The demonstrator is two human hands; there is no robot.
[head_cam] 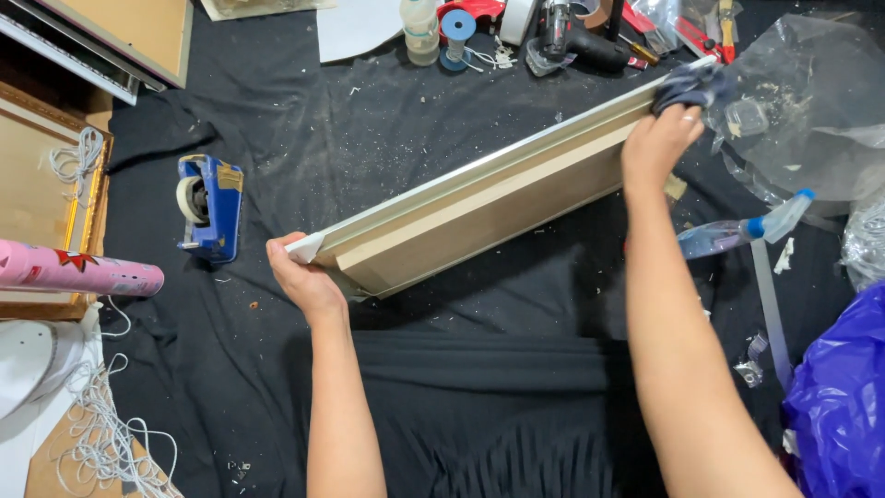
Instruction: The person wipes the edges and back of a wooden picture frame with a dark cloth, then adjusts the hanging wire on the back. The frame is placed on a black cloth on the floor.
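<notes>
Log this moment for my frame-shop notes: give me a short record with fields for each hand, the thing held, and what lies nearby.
left hand: grips the near corner of the picture frame
right hand: presses a dark cloth on the frame's far end
frame: tilted on edge over black fabric
nearby: blue tape dispenser, spray bottle, cordless drill, purple bag

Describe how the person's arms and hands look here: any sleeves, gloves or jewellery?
Both forearms are bare up to the frame's edge, with no sleeves, gloves or watch in view. The right hand wears a thin ring on one finger. The left hand shows no ring or other jewellery.
</notes>
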